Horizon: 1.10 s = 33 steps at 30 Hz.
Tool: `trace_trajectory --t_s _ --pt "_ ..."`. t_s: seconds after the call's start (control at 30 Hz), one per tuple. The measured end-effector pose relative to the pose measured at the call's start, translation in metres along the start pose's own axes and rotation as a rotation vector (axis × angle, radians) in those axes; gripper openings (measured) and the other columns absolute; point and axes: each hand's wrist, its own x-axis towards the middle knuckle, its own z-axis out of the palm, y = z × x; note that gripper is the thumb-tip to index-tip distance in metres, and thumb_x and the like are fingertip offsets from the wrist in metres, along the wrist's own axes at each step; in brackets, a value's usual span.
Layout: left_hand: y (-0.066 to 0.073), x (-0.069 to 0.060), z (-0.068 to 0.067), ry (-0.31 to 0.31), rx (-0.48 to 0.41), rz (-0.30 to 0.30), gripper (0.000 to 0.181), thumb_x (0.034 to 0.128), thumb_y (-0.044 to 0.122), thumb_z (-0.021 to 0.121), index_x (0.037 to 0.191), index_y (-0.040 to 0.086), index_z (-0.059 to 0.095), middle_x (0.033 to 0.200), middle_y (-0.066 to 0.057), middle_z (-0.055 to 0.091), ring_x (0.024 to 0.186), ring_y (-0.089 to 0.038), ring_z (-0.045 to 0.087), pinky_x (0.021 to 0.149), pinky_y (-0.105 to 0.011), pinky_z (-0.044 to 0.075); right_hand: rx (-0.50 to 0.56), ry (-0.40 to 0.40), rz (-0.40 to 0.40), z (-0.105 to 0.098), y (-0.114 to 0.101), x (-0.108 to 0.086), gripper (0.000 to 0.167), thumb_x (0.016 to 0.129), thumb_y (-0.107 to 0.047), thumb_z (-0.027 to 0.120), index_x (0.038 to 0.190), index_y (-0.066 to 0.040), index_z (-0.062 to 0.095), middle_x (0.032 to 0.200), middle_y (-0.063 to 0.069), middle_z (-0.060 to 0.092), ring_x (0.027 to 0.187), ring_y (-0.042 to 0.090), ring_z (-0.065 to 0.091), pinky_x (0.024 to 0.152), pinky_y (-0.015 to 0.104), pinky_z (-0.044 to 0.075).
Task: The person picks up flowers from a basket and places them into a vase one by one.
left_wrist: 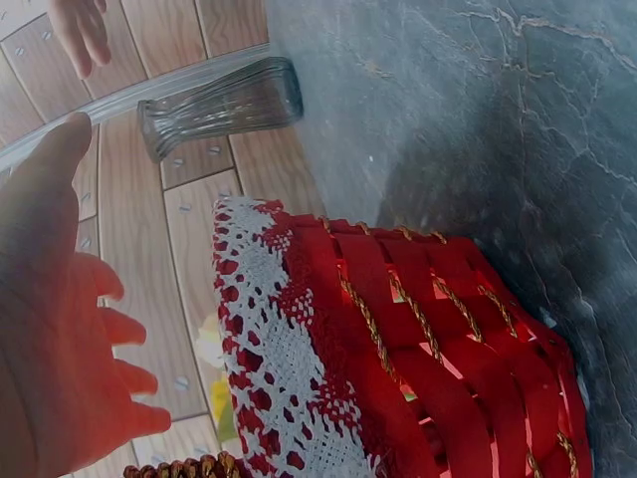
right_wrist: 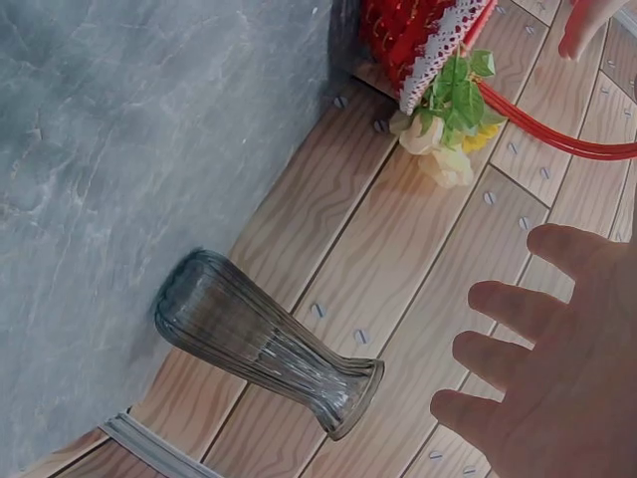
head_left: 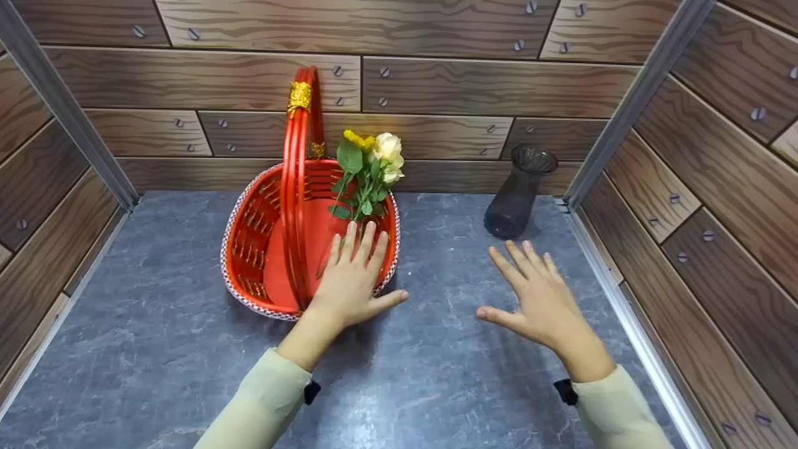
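A red woven basket (head_left: pixel 249 206) with a tall handle and lace rim stands left of centre. Yellow and cream flowers (head_left: pixel 388 149) with green leaves lean over its right back rim. My left hand (head_left: pixel 352 287), fingers spread, is over the basket's front right part and holds nothing; the lower stems are partly hidden behind it. In the left wrist view that hand (left_wrist: pixel 60 329) is beside the lace rim (left_wrist: pixel 264 349). A dark glass vase (head_left: pixel 514 196) stands upright at the back right. My right hand (head_left: pixel 542 299) is spread in front of the vase, apart from it and holding nothing.
Wood-patterned walls (head_left: pixel 455 87) enclose the grey marbled table (head_left: pixel 156 362) at the back and both sides. Metal strips (head_left: pixel 642 337) run along the wall edges. The basket's arched handle (head_left: pixel 293 187) rises high beside the left hand.
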Motion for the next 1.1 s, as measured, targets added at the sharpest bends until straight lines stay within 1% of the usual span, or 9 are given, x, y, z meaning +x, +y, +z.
trace_trajectory --t_s 0.13,0.3,0.4,0.53,0.6,0.73,0.8,1.0,1.1 --pt "0.006 0.000 -0.002 0.003 -0.023 0.017 0.109 0.0852 0.085 0.036 0.162 0.012 0.011 0.168 -0.014 0.006 0.153 -0.042 -0.001 0.122 -0.060 0.005 0.000 0.005 0.008 -0.004 0.001 -0.006 0.104 0.077 -0.076 0.064 0.159 -0.024 0.028 0.164 0.014 0.023 0.151 0.043 0.017 0.119 0.065 0.013" --pt "0.016 0.011 -0.010 0.024 -0.046 0.051 0.107 0.0867 0.084 0.036 0.161 0.010 0.012 0.168 -0.014 0.003 0.153 -0.042 -0.002 0.122 -0.059 0.007 0.012 0.029 0.008 -0.011 0.007 -0.005 0.103 0.077 -0.074 0.066 0.159 -0.023 0.028 0.163 0.016 0.025 0.150 0.044 0.018 0.119 0.064 0.014" --pt "0.025 0.019 -0.016 0.021 -0.063 0.069 0.106 0.0875 0.083 0.035 0.161 0.010 0.011 0.168 -0.014 0.002 0.153 -0.042 -0.004 0.122 -0.059 0.008 0.006 0.030 0.015 -0.017 0.012 -0.003 0.104 0.078 -0.073 0.066 0.159 -0.022 0.027 0.163 0.017 0.024 0.150 0.045 0.018 0.120 0.063 0.014" --pt "0.036 0.030 -0.024 0.004 -0.092 0.092 0.106 0.0882 0.082 0.036 0.161 0.011 0.010 0.168 -0.014 0.001 0.153 -0.041 -0.005 0.123 -0.059 0.006 -0.012 0.036 0.028 -0.026 0.021 0.001 0.104 0.079 -0.073 0.065 0.160 -0.020 0.026 0.163 0.019 0.024 0.149 0.046 0.019 0.121 0.061 0.014" --pt "0.041 0.036 -0.028 0.002 -0.079 0.102 0.105 0.0885 0.082 0.036 0.161 0.011 0.009 0.168 -0.015 0.002 0.153 -0.041 -0.005 0.123 -0.058 0.006 -0.014 0.044 0.033 -0.030 0.025 0.004 0.104 0.080 -0.073 0.065 0.160 -0.020 0.025 0.163 0.019 0.024 0.149 0.045 0.019 0.121 0.061 0.015" --pt "0.044 0.051 -0.034 0.004 -0.051 0.103 0.104 0.0891 0.082 0.033 0.162 0.012 0.008 0.168 -0.013 0.001 0.153 -0.040 -0.005 0.124 -0.056 0.006 -0.002 0.050 0.034 -0.035 0.034 0.017 0.104 0.080 -0.072 0.066 0.160 -0.021 0.022 0.164 0.018 0.022 0.150 0.044 0.018 0.120 0.062 0.017" --pt "0.047 0.058 -0.035 0.002 -0.048 0.103 0.103 0.0894 0.082 0.032 0.162 0.012 0.008 0.168 -0.013 0.001 0.153 -0.039 -0.005 0.124 -0.056 0.006 0.000 0.044 0.037 -0.036 0.038 0.022 0.104 0.081 -0.072 0.065 0.161 -0.021 0.022 0.165 0.017 0.021 0.151 0.044 0.017 0.120 0.062 0.017" --pt "0.059 0.081 -0.034 -0.044 -0.070 0.123 0.103 0.0898 0.082 0.030 0.162 0.012 0.005 0.167 -0.013 -0.004 0.152 -0.039 -0.009 0.123 -0.054 0.000 0.015 0.048 0.055 -0.038 0.056 0.033 0.104 0.081 -0.069 0.068 0.160 -0.018 0.024 0.164 0.018 0.021 0.151 0.043 0.016 0.121 0.060 0.016" --pt "0.065 0.095 -0.034 -0.057 -0.051 0.126 0.102 0.0899 0.082 0.030 0.162 0.013 0.005 0.168 -0.012 -0.002 0.153 -0.039 -0.007 0.124 -0.054 0.001 0.023 0.055 0.060 -0.040 0.065 0.040 0.103 0.082 -0.068 0.068 0.160 -0.018 0.023 0.164 0.018 0.021 0.151 0.043 0.016 0.122 0.059 0.014"
